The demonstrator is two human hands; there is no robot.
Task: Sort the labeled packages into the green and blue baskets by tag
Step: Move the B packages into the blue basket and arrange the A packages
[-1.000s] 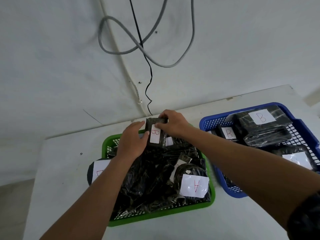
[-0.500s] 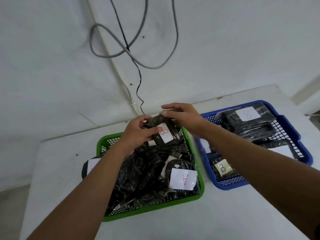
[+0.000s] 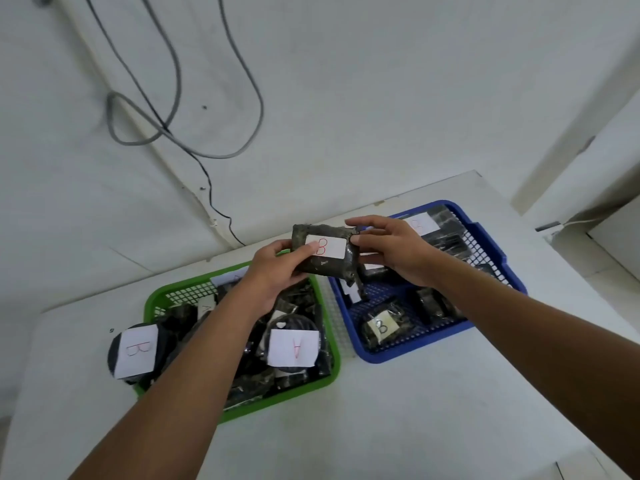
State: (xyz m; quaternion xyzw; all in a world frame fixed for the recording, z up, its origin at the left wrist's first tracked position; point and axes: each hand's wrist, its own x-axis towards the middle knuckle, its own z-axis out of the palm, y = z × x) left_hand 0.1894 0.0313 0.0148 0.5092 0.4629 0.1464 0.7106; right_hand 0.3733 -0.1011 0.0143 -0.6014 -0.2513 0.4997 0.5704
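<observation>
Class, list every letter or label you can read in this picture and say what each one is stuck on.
"B": tag on the held package, gripped by left hand and right hand.
"B": round package at the green basket edge.
"A": package in the green basket.
"B": small package in the blue basket.
Other tags: too blurred or hidden.

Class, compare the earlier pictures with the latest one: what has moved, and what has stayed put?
The B-tagged package, gripped by the left hand and right hand, has risen from the green basket and shifted right, towards the blue basket. Both hands keep their hold. The baskets and the A-tagged package have not visibly moved.
</observation>
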